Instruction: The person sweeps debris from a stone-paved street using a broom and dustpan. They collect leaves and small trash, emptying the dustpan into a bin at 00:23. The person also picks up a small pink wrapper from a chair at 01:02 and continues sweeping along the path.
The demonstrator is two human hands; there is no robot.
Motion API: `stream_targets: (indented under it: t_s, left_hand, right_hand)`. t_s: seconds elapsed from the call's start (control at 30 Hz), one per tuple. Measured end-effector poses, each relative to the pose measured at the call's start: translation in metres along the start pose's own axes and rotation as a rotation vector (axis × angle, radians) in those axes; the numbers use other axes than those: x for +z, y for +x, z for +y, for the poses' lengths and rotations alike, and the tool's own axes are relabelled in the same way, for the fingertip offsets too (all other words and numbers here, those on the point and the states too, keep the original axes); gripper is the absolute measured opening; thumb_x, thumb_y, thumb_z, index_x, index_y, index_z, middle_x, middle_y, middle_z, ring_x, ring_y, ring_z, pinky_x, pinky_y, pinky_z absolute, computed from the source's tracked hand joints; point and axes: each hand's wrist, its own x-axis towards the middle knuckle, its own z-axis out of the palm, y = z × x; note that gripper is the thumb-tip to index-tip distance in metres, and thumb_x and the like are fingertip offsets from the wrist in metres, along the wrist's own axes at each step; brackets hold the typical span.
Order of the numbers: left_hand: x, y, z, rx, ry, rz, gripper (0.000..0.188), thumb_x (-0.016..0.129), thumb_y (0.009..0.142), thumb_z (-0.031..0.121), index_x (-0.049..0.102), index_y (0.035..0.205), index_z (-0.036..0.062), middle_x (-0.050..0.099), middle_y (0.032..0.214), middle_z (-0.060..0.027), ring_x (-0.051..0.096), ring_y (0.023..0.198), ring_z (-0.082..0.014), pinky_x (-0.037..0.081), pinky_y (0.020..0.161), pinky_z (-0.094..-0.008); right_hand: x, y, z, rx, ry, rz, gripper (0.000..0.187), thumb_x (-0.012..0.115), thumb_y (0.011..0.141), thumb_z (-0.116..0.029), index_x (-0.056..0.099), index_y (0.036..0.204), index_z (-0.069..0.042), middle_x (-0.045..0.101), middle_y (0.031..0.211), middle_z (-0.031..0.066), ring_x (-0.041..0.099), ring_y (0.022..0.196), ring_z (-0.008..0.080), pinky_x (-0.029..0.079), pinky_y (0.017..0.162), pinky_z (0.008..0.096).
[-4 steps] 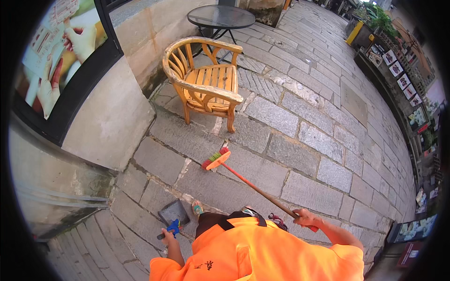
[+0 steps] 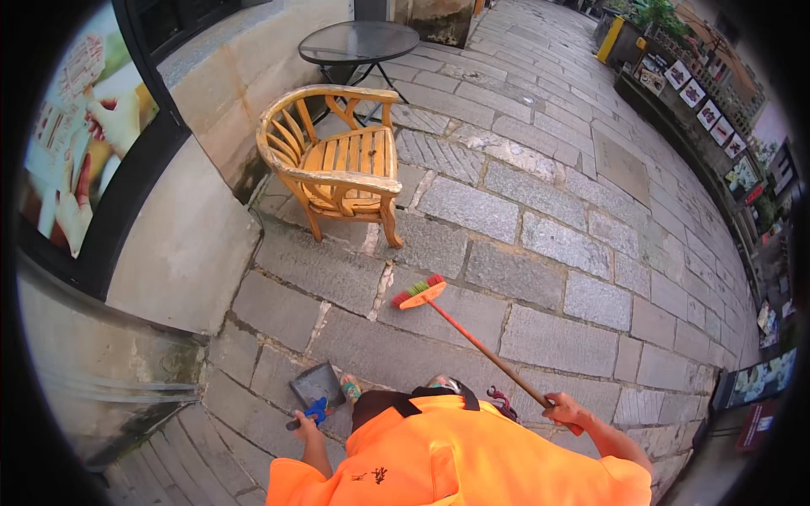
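Note:
My right hand [image 2: 563,408] is wrapped round the upper end of a long-handled broom [image 2: 489,354]. The orange broom head [image 2: 422,293], with red and green bristles, is out in front of me over the stone paving. Down at my left side, my left hand [image 2: 306,427] grips the handle of a dark grey dustpan [image 2: 314,381]. Something blue [image 2: 317,410] is bunched at the handle beside that hand; I cannot make out what it is. The dustpan is low, close to my sandalled foot [image 2: 350,388].
A wooden armchair [image 2: 346,160] stands ahead to the left, with a round dark table [image 2: 359,42] behind it. A wall [image 2: 181,228] with a framed poster [image 2: 93,126] runs along the left. Picture boards [image 2: 709,114] line the right side.
The broom head has swung to the right, and my right hand has shifted slightly right and down. The chair, table and wall appear further left as the view turns. Both grips stay the same.

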Motion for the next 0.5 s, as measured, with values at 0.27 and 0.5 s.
stream_targets:
  t_s: [0.27, 0.5]
  left_hand:
    - [0.161, -0.148, 0.013, 0.361, 0.422, -0.424, 0.026, 0.071, 0.075, 0.029, 0.059, 0.075, 0.0054, 0.059, 0.069, -0.0067, 0.052, 0.052, -0.0159, 0.043, 0.045, -0.0293]
    - [0.3, -0.298, 0.013, 0.334, 0.392, -0.832, 0.024, 0.067, 0.08, 0.027, 0.06, 0.087, 0.005, 0.06, 0.073, -0.0065, 0.056, 0.051, -0.0104, 0.045, 0.043, -0.019]
  right_hand:
    - [0.017, -0.033, 0.15, 0.155, 0.549, 0.513, 0.01, 0.055, 0.074, -0.003, 0.05, 0.081, 0.002, 0.052, 0.058, 0.0066, 0.048, 0.042, 0.0136, 0.039, 0.035, 0.0291]
    - [0.003, -0.02, 0.188, 0.291, 1.295, 0.57, 0.021, 0.05, 0.073, 0.006, 0.045, 0.093, 0.007, 0.05, 0.056, 0.009, 0.047, 0.038, 0.0162, 0.04, 0.034, 0.0301]
